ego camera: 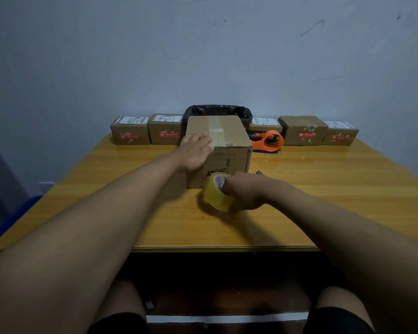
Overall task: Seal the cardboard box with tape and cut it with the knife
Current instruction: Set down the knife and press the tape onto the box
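A brown cardboard box [229, 136] stands closed in the middle of the yellow table [106, 189], with a strip of tape along its top seam. My left hand [195, 151] lies flat on the box's top left edge, fingers straight. My right hand [245, 192] grips a roll of clear yellowish tape [216, 191] just in front of the box, low over the table. A small dark tip of a tool, perhaps the knife [260, 173], shows on the table just behind my right hand, right of the box.
Several small labelled parcels [130, 133] line the table's back edge against the wall. An orange tape dispenser [269, 141] sits right of the box. A bin with a black liner [217, 112] stands behind the box.
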